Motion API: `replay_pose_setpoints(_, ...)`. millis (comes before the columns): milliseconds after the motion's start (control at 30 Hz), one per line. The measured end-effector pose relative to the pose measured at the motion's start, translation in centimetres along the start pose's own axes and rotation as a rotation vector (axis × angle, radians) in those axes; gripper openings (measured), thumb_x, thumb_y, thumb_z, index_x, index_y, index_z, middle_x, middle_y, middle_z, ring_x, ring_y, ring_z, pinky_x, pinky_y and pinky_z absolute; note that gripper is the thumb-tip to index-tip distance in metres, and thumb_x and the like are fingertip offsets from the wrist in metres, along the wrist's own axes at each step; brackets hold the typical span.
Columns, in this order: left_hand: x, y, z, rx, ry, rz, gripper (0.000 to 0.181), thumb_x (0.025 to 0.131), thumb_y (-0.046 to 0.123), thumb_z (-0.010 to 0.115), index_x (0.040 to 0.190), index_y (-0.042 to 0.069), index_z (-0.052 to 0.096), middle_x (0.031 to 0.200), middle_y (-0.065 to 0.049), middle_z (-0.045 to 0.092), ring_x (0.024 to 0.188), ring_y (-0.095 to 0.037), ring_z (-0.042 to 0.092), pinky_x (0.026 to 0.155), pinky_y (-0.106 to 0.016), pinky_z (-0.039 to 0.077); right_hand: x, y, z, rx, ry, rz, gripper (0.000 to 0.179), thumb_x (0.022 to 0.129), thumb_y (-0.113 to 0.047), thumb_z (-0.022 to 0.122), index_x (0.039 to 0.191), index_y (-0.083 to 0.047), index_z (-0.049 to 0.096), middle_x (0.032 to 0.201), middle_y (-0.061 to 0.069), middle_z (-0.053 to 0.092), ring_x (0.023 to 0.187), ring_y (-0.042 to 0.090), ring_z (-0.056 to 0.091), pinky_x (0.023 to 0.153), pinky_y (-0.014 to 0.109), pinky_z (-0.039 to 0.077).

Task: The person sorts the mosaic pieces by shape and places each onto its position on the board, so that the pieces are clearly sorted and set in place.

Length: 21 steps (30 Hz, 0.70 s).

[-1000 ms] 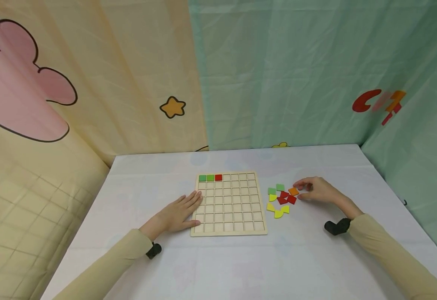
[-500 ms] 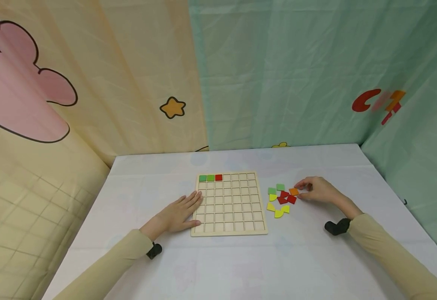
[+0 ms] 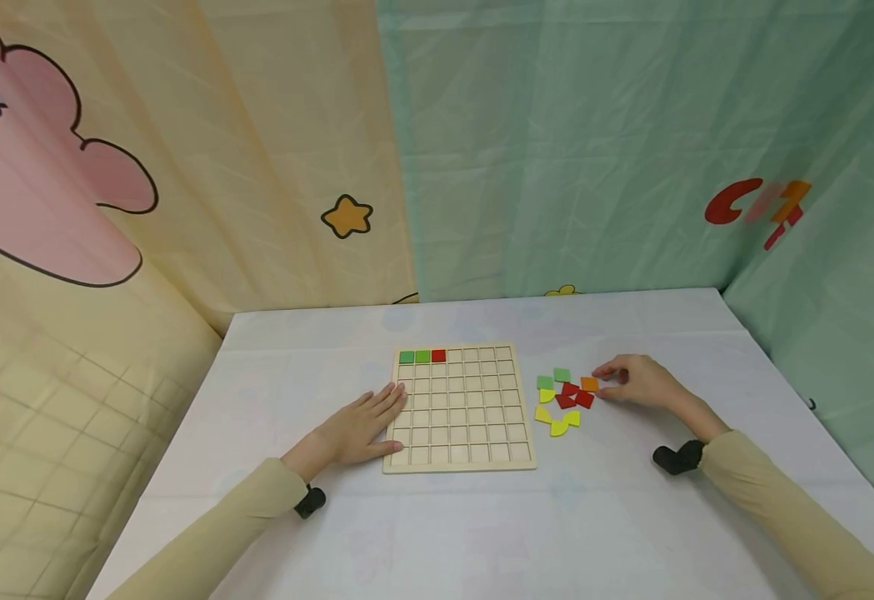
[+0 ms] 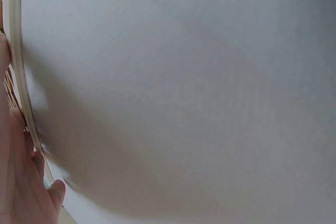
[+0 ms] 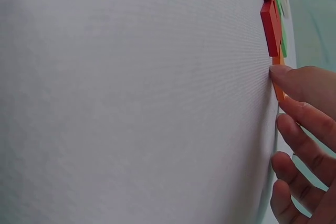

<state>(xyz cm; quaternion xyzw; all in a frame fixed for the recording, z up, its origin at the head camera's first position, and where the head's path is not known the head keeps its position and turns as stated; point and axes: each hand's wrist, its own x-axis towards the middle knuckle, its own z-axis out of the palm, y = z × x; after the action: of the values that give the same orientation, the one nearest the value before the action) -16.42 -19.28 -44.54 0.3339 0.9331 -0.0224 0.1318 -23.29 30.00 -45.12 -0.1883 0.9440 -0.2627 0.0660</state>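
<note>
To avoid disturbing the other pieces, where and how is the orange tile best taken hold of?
Probably pinch the right ends of its near and far edges, coming from the right: the orange tile looks thin and flat, with red pieces to its near left.

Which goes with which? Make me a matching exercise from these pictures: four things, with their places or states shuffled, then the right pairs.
Things:
1. Left hand
2. Orange tile
3. Yellow pieces
4. Grid board

Places or states:
A. Touched by the right hand
B. Bears three tiles in its far row, at the left end
C. Has fingers lying over the board's left edge
D. Untouched on the table, right of the board

Pairs: 1-C, 2-A, 3-D, 4-B
</note>
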Motion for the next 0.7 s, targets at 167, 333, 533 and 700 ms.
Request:
replay_pose_setpoints(167, 0.05, -0.04, 0.1, 0.002, -0.001, -0.003, 0.083, 0.096, 0.062, 0.034, 0.155, 0.007, 0.011, 0.163, -0.009, 0.005, 0.151, -0.025, 0.006, 0.12, -0.048, 0.019, -0.19, 0.06, 0.13, 0.01, 0.016, -0.005, 0.031, 0.078, -0.02, 0.079, 0.105, -0.004, 0.072, 0.097, 0.007, 0.07, 0.077, 0.014, 0.048, 0.063, 0.021, 0.042)
replay_pose_setpoints(333, 0.05, -0.04, 0.11, 0.003, 0.0, -0.006, 0.083, 0.096, 0.062, 0.034, 0.155, 0.007, 0.011, 0.163, -0.009, 0.005, 0.151, -0.025, 0.006, 0.12, -0.048, 0.019, -0.16, 0.3, 0.34, -0.003, 0.035, -0.013, 0.028, 0.078, -0.02, 0.08, 0.101, -0.006, 0.073, 0.095, 0.006, 0.07, 0.075, 0.013, 0.048, 0.061, 0.021, 0.041)
replay_pose_setpoints(533, 0.02, 0.05, 0.04, 0.002, -0.003, -0.008, 0.083, 0.096, 0.062, 0.034, 0.155, 0.007, 0.011, 0.163, -0.009, 0.006, 0.151, -0.025, 0.006, 0.12, -0.047, 0.019, -0.22, 0.38, 0.44, -0.029, 0.058, -0.033, 0.026, 0.077, -0.019, 0.08, 0.099, -0.007, 0.074, 0.091, 0.004, 0.07, 0.072, 0.011, 0.048, 0.06, 0.021, 0.041)
replay_pose_setpoints(700, -0.04, 0.1, -0.06, -0.002, -0.001, -0.008, 0.083, 0.096, 0.062, 0.034, 0.155, 0.007, 0.012, 0.163, -0.009, 0.006, 0.151, -0.025, 0.007, 0.12, -0.048, 0.019, -0.3, 0.04, 0.51, -0.049, 0.092, -0.04, 0.025, 0.076, -0.019, 0.08, 0.096, -0.006, 0.074, 0.085, 0.003, 0.069, 0.068, 0.01, 0.047, 0.057, 0.021, 0.039)
